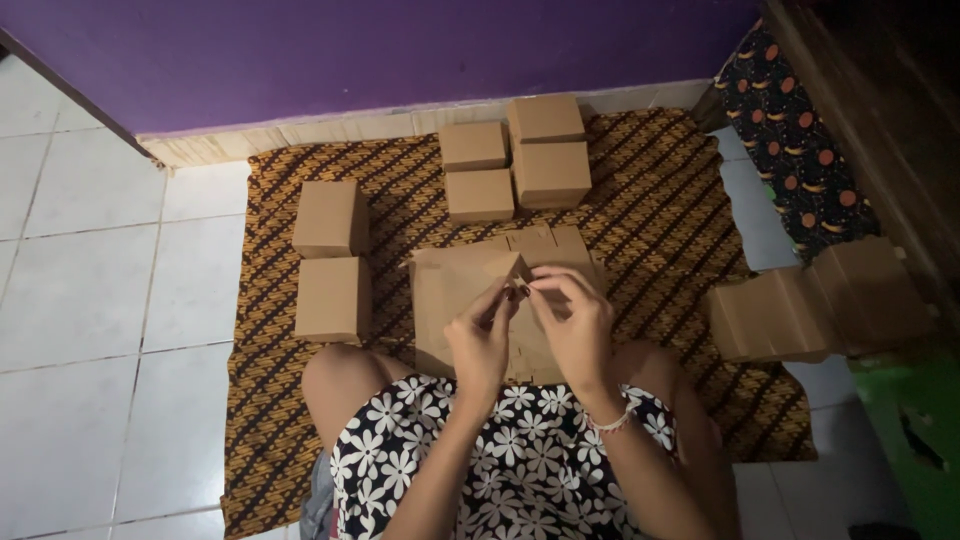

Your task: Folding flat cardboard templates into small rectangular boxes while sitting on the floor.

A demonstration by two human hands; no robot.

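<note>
Floor, far left: pale square ceramic tiles [90, 300], bare from the frame edge to the cloth's border, the widest open stretch in view.

Ground cover: brown and black patterned batik cloth [660, 200], rectangular, its far edge against the foot of the purple wall [350, 50]; its left border lies straight along the tiles.

Item group 1, left part of cloth: two closed brown cardboard cube boxes [331, 218], one behind the other with a narrow gap between, near the left border.

Item group 2, far centre: four more closed brown boxes [547, 160] packed tight together just short of the wall. A strip of bare cloth separates them from the piece in hand.

Item in hand, centre: flat unfolded brown cardboard blank [450, 300], resting over the knees and cloth, one small flap raised at its upper edge.

Left hand [482, 335]: fingers curled, pinching the raised flap from its left side.

Right hand [578, 325]: fingertips pinching the same flap from the right, almost touching the left hand; a pale beaded bracelet [612, 423] at the wrist.

Lap: black fabric with white flower print [520, 460].

Item group 3, right: stack of flat brown cardboard blanks [790, 315], fanned, overhanging the cloth's right edge, well apart from the hands.

Far right: dark cloth with orange dots [800, 150] and a green surface [915, 420], closing off room on that side.
</note>
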